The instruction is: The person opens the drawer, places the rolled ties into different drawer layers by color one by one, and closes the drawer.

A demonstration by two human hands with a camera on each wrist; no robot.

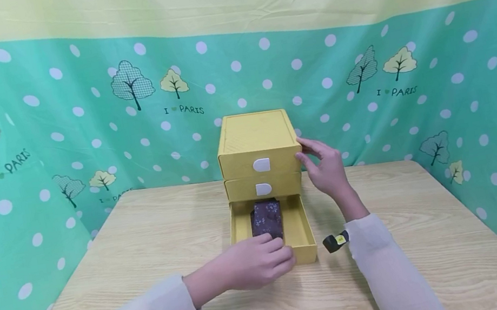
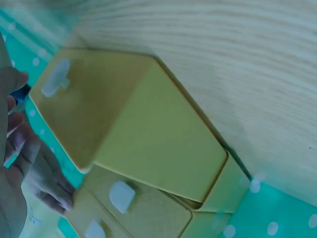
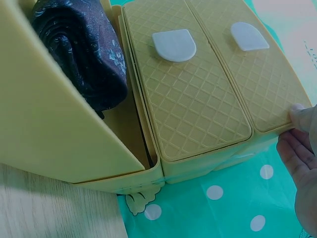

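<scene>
Left hand [image 1: 258, 260] curled over open bottom drawer's [image 1: 303, 239] front edge, right hand [image 1: 324, 167] open, fingertips touching cabinet's [image 1: 256, 140] upper corner

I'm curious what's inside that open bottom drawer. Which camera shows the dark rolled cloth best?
The right wrist view: the dark rolled cloth fills the frame close up, folds and pattern clear. The head view shows it small, lying in the open drawer behind the left hand. The left wrist view misses it.

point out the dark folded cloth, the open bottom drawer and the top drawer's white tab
dark folded cloth [image 1: 266, 217], head view, middle of its top face
open bottom drawer [image 1: 297, 223], head view, bare floor right of the cloth
top drawer's white tab [image 1: 261, 165], head view, centre of the tab
</scene>
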